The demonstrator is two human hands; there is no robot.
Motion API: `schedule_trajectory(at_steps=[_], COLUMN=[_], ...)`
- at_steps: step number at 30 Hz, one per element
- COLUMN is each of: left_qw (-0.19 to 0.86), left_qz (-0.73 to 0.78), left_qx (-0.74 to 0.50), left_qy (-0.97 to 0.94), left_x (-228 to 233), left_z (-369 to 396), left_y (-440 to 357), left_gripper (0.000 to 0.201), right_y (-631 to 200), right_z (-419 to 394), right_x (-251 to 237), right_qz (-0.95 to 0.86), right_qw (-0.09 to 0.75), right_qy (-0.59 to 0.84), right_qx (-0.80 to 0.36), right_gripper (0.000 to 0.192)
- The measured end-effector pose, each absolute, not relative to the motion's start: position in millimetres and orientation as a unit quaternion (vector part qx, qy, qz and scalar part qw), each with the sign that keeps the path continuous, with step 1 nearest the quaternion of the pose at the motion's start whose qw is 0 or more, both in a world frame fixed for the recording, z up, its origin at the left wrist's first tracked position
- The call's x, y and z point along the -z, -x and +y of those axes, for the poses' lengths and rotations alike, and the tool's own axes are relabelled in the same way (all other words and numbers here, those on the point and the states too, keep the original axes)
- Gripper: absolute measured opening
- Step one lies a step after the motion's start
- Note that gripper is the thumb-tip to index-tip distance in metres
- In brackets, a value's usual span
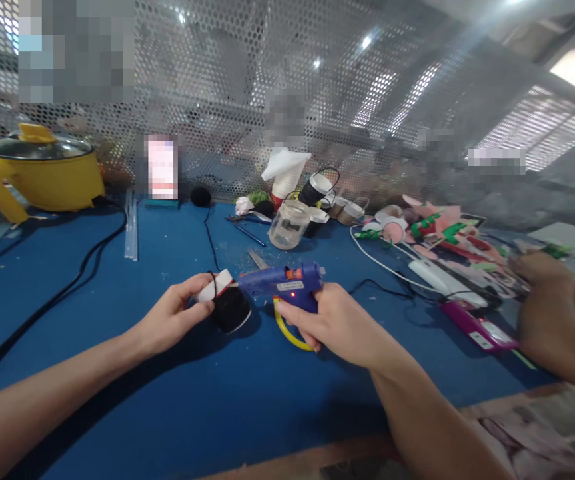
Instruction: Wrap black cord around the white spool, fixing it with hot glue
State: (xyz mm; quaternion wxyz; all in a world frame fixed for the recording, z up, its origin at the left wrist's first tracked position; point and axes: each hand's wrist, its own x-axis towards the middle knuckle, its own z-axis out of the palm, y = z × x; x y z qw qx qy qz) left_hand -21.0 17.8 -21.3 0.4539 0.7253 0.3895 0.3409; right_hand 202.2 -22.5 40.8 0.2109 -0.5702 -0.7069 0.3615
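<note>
My right hand (334,320) grips a blue hot glue gun (287,283) with a yellow trigger loop, its nozzle pointing left. My left hand (174,313) holds a small white and red piece (216,285) right at the nozzle tip. Under that piece, a round black object (230,311) rests on the blue table (167,393), touching my left fingers. The glue gun's black cord (367,287) trails off to the right.
A yellow electric pot (42,170) stands far left with a black cable (67,280) crossing the table. A glass jar (288,225), cups and clear glue sticks (130,230) sit behind. Another person's hands (547,300) work at right beside pink and green cutouts (442,230) and a magenta phone (477,327).
</note>
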Motion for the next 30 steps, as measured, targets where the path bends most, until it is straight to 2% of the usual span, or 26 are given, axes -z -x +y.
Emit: schedule_trajectory(at_steps=[19, 30], left_qw=[0.439, 0.435], left_qz=[0.398, 0.399], left_qx=[-0.338, -0.347], left_qy=[-0.731, -0.729], left_x=[19.8, 22.4], left_z=[17.6, 18.4], left_y=[20.1, 20.4], left_gripper=[0.025, 0.022], right_y=[-204.3, -202.5], right_z=[-19.6, -23.3], right_x=[-40.8, -39.2], right_qz=[-0.706, -0.702], right_qw=[0.225, 0.219], right_qy=[0.564, 0.567], right_qx=[-0.365, -0.371], right_gripper=[0.044, 0.038])
